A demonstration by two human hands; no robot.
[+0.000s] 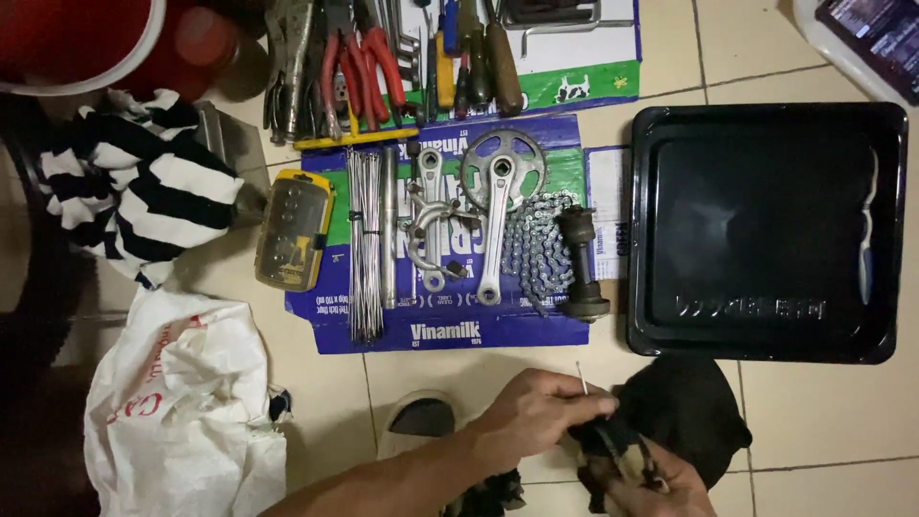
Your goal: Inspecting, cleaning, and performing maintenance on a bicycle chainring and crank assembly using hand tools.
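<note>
Two bare hands meet low over a tiled floor (823, 421). The left hand (536, 414) is closed, its fingertips pinching a thin pale rod (581, 376) that pokes up just past the knuckles. The right hand (661, 483) is bunched into a black rag (684, 412), which lies crumpled on the tiles, touching both hands and just below the black tray (766, 230).

Beyond them, bicycle parts are laid in a row on a flattened blue-and-green carton (459, 330):
- a bundle of spokes (364, 244);
- a crank with chainring (498, 206);
- a heap of chain (538, 254);
- a dark spindle (579, 263).

A yellow case (294, 230) lies at the carton's left edge and red-handled pliers (359, 57) lie above it. A white plastic bag (182, 402) and a striped cloth (144, 191) sit well off to the left.

The work in hand looks like cleaning the rod with the rag. So slim a piece would probably bend if gripped far from where the cloth bears on it. It would be better to keep the pinch close to the rag and draw the rod straight along its length. The fold of cloth should wrap fully around the rod, not press on one side. The rod's lower end is hidden behind the fingers.
</note>
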